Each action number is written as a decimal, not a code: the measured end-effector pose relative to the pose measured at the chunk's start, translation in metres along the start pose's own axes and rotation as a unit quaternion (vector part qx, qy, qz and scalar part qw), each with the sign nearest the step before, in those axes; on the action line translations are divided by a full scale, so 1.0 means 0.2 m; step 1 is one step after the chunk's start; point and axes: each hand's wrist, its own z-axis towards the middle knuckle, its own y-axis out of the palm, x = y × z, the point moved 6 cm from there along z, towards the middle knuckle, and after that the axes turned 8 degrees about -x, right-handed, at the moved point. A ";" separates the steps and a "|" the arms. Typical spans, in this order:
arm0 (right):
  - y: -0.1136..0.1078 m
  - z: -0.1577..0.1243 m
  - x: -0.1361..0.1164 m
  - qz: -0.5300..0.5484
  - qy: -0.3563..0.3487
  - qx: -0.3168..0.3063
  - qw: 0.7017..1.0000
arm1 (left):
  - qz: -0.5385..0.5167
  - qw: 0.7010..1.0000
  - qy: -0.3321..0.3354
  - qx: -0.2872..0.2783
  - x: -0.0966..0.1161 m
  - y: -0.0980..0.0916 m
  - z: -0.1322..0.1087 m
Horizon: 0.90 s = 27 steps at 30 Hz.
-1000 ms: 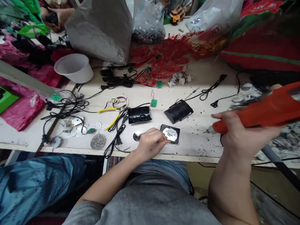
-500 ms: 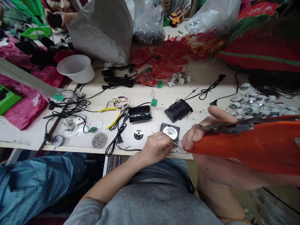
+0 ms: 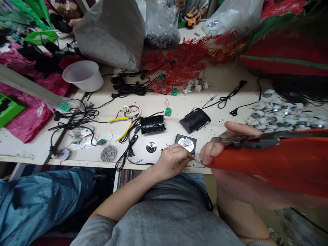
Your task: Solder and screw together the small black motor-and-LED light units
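My left hand (image 3: 171,161) rests at the table's front edge, its fingertips pinching a small part that is too hidden to identify. My right hand (image 3: 225,160) grips an orange soldering iron (image 3: 266,159), whose metal tip (image 3: 196,157) meets the spot at my left fingertips. Just above them lies a black square plate (image 3: 186,142) carrying a silver disc and hub. A loose silver disc (image 3: 151,147) sits to its left. Two black plastic casings (image 3: 153,124) (image 3: 195,120) lie farther back.
Black power cords, small green circuit boards and a heap of red wire (image 3: 176,65) cover the table. A white bowl (image 3: 83,76) and a grey bag (image 3: 110,34) stand behind. Silver discs (image 3: 279,114) lie in a pile at right. A co-worker's hands (image 3: 191,12) show at the far side.
Compared with one second ago, my right hand has brought the orange iron in from the right to my left fingertips. Over the last half second, little has moved.
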 end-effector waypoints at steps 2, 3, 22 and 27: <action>0.00 0.01 0.00 0.089 0.004 0.011 0.996 | -0.005 1.000 0.005 0.013 0.01 -0.01 0.00; 0.00 0.01 0.00 0.114 0.007 0.021 0.993 | -0.008 1.000 0.008 0.018 0.01 -0.01 0.00; -0.01 0.04 0.02 0.231 -0.066 0.115 0.964 | -0.091 0.993 -0.026 0.070 -0.04 -0.01 0.03; -0.03 0.02 0.06 0.254 -0.059 0.136 0.956 | -0.116 0.989 -0.011 0.093 -0.05 -0.03 0.03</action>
